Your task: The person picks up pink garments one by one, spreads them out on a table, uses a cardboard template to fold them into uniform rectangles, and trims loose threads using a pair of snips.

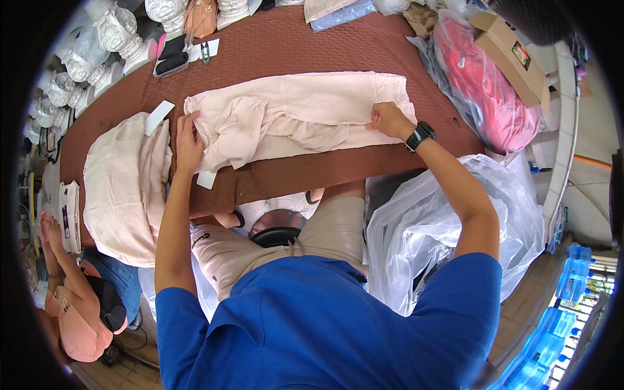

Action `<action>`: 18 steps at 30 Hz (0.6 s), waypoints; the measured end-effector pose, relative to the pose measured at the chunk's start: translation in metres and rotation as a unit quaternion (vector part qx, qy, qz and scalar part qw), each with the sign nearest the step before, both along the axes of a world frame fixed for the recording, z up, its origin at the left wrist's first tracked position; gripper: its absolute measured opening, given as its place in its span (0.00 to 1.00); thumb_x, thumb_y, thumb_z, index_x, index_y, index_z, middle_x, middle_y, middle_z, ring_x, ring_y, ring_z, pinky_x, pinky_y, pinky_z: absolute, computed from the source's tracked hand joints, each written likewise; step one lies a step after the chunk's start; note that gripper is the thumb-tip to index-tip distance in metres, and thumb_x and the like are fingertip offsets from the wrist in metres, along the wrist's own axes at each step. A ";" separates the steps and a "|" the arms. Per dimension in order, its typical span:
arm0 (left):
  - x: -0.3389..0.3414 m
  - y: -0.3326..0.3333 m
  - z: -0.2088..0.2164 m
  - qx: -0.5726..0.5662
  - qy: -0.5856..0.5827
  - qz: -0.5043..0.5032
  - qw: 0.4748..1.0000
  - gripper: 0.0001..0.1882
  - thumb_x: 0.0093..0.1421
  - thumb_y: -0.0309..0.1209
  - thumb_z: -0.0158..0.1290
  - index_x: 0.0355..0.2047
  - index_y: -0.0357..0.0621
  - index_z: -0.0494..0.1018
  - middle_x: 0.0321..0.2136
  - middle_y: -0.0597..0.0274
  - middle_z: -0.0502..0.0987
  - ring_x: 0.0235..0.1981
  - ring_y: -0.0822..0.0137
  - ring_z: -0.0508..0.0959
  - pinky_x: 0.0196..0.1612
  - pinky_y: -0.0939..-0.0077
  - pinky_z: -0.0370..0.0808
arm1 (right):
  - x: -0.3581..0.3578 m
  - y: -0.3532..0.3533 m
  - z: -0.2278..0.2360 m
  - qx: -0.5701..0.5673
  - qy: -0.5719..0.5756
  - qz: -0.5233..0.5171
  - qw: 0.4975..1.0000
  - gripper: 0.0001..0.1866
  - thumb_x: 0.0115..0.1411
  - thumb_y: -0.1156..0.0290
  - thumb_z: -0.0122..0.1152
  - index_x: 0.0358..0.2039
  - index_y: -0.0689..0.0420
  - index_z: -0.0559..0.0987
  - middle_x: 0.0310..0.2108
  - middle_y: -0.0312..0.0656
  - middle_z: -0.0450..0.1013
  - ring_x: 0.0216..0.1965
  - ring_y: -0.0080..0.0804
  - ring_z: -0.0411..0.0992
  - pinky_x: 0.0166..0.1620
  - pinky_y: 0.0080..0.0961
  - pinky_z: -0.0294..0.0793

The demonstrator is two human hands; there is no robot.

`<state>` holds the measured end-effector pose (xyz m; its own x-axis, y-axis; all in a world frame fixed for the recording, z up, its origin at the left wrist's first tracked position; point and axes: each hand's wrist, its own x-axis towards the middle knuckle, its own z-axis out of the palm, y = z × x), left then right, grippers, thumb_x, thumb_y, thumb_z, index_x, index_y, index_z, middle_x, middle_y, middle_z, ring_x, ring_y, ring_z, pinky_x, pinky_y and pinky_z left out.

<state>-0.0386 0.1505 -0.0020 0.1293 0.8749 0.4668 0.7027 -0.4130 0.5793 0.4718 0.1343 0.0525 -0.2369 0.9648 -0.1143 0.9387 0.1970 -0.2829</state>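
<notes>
A pale pink garment (312, 97) lies stretched lengthwise across the brown-covered table (273, 49), with loose, crumpled fabric bunched along its near side. At its left end, my left hand (188, 144) has its fingers closed on the edge. My right hand (390, 121), with a black watch (419, 136) on its wrist, pinches the cloth near the right end. A white card (207, 179) sticks out from under the garment beside my left wrist. Left of that hand is a stack of folded pale pink garments (123, 182), with another white card (158, 117) on top.
Thread snips (205, 53) and a small tray (170, 65) with black items lie at the far left. A plastic-wrapped pink bundle (478, 84) and a cardboard box (513, 58) are at the far right. Clear plastic sheeting (448, 221) hangs beside my right leg. Another person (78, 299) sits at left.
</notes>
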 end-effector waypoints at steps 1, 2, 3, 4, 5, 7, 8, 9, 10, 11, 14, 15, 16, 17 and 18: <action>0.000 0.001 -0.001 -0.005 -0.001 0.001 1.000 0.29 0.48 0.11 0.44 0.53 0.39 0.68 0.46 0.50 0.67 0.47 0.52 0.71 0.49 0.68 0.71 | 0.004 -0.003 -0.008 0.050 0.001 0.004 0.999 0.11 0.47 0.69 0.71 0.25 0.62 0.78 0.27 0.50 0.77 0.31 0.41 0.76 0.35 0.33 0.74; -0.001 0.001 -0.003 -0.010 -0.001 0.004 1.000 0.29 0.48 0.11 0.44 0.53 0.39 0.68 0.46 0.50 0.67 0.47 0.52 0.71 0.49 0.68 0.71 | 0.006 -0.004 -0.009 0.027 0.020 0.004 0.999 0.11 0.48 0.70 0.70 0.25 0.63 0.78 0.26 0.49 0.77 0.29 0.40 0.76 0.34 0.33 0.74; -0.003 0.002 -0.005 -0.009 -0.006 0.004 1.000 0.29 0.48 0.11 0.44 0.53 0.39 0.68 0.46 0.50 0.67 0.47 0.52 0.71 0.49 0.68 0.71 | 0.007 -0.002 -0.008 0.004 0.039 0.003 0.999 0.10 0.48 0.71 0.70 0.25 0.63 0.78 0.26 0.49 0.77 0.28 0.39 0.76 0.33 0.32 0.74; -0.004 0.002 -0.006 -0.008 -0.011 0.004 1.000 0.29 0.48 0.11 0.44 0.53 0.39 0.68 0.46 0.50 0.67 0.46 0.52 0.71 0.49 0.67 0.71 | 0.009 -0.001 -0.008 -0.019 0.059 0.002 0.998 0.10 0.49 0.72 0.70 0.25 0.63 0.77 0.25 0.48 0.77 0.27 0.38 0.76 0.32 0.32 0.74; -0.005 0.002 -0.007 -0.007 -0.017 0.004 1.000 0.29 0.48 0.11 0.44 0.53 0.39 0.68 0.46 0.50 0.67 0.46 0.51 0.71 0.49 0.67 0.71 | 0.009 -0.001 -0.005 -0.039 0.067 -0.006 0.997 0.09 0.50 0.73 0.69 0.26 0.64 0.77 0.25 0.48 0.77 0.27 0.36 0.76 0.32 0.30 0.75; -0.008 0.002 -0.008 0.004 -0.012 0.005 1.000 0.28 0.48 0.11 0.44 0.52 0.39 0.68 0.45 0.49 0.67 0.46 0.51 0.71 0.49 0.66 0.71 | 0.010 0.000 0.003 -0.078 0.083 -0.022 0.993 0.07 0.52 0.76 0.67 0.27 0.65 0.77 0.25 0.46 0.77 0.26 0.31 0.77 0.30 0.27 0.76; -0.007 0.001 -0.007 0.008 -0.011 0.005 1.000 0.28 0.48 0.12 0.44 0.52 0.39 0.68 0.45 0.49 0.67 0.46 0.50 0.71 0.48 0.66 0.70 | 0.014 -0.001 0.004 -0.105 0.124 -0.050 0.985 0.06 0.53 0.77 0.66 0.27 0.65 0.77 0.25 0.47 0.77 0.26 0.31 0.77 0.30 0.27 0.77; -0.005 0.001 -0.006 0.005 -0.009 0.006 1.000 0.28 0.49 0.12 0.44 0.52 0.39 0.68 0.45 0.49 0.67 0.46 0.50 0.71 0.48 0.65 0.70 | 0.020 -0.001 0.007 -0.130 0.165 -0.078 0.975 0.06 0.53 0.77 0.65 0.27 0.65 0.77 0.26 0.47 0.77 0.26 0.31 0.77 0.31 0.26 0.78; -0.003 0.002 -0.006 0.002 -0.006 0.007 1.000 0.27 0.49 0.12 0.44 0.52 0.39 0.68 0.44 0.49 0.67 0.45 0.50 0.71 0.48 0.65 0.70 | 0.025 -0.001 0.009 -0.155 0.205 -0.105 0.961 0.05 0.54 0.78 0.65 0.27 0.66 0.77 0.26 0.47 0.77 0.27 0.31 0.78 0.32 0.25 0.79; -0.004 0.001 -0.005 -0.002 -0.002 0.010 1.000 0.27 0.49 0.12 0.44 0.52 0.39 0.68 0.44 0.48 0.67 0.45 0.49 0.71 0.48 0.64 0.69 | 0.026 -0.003 0.011 -0.175 0.234 -0.122 0.949 0.05 0.55 0.78 0.64 0.27 0.66 0.76 0.26 0.47 0.77 0.26 0.29 0.78 0.31 0.24 0.79; -0.005 0.001 -0.006 -0.007 -0.003 0.013 1.000 0.27 0.49 0.12 0.44 0.52 0.39 0.68 0.44 0.48 0.67 0.45 0.49 0.71 0.48 0.64 0.69 | 0.033 -0.006 0.013 -0.229 0.293 -0.166 0.913 0.04 0.57 0.79 0.63 0.30 0.66 0.76 0.28 0.45 0.77 0.27 0.27 0.78 0.31 0.22 0.81; -0.004 0.001 -0.006 -0.004 0.000 0.013 1.000 0.27 0.49 0.12 0.44 0.52 0.39 0.68 0.44 0.48 0.67 0.45 0.48 0.71 0.48 0.63 0.69 | 0.037 -0.007 0.010 -0.245 0.298 -0.177 0.905 0.04 0.58 0.78 0.62 0.32 0.65 0.76 0.29 0.45 0.77 0.28 0.28 0.78 0.32 0.22 0.81; -0.004 0.002 -0.006 0.000 0.002 0.013 1.000 0.27 0.49 0.12 0.44 0.52 0.39 0.68 0.44 0.48 0.67 0.45 0.48 0.71 0.48 0.63 0.69 | 0.041 -0.008 0.007 -0.261 0.303 -0.188 0.897 0.04 0.59 0.77 0.62 0.33 0.64 0.77 0.30 0.44 0.78 0.29 0.28 0.78 0.34 0.23 0.82; -0.005 0.001 -0.007 0.003 0.006 0.016 1.000 0.27 0.49 0.12 0.44 0.52 0.39 0.68 0.44 0.48 0.67 0.45 0.48 0.71 0.48 0.63 0.69 | 0.038 -0.009 0.008 -0.262 0.322 -0.196 0.889 0.05 0.59 0.77 0.62 0.33 0.65 0.76 0.30 0.45 0.78 0.28 0.29 0.78 0.33 0.23 0.81; -0.006 0.000 -0.007 0.006 0.007 0.016 1.000 0.27 0.49 0.12 0.45 0.52 0.39 0.68 0.44 0.48 0.67 0.45 0.48 0.71 0.48 0.63 0.69 | 0.035 -0.011 0.008 -0.262 0.340 -0.205 0.880 0.05 0.58 0.77 0.62 0.33 0.66 0.76 0.29 0.46 0.77 0.27 0.29 0.78 0.32 0.23 0.81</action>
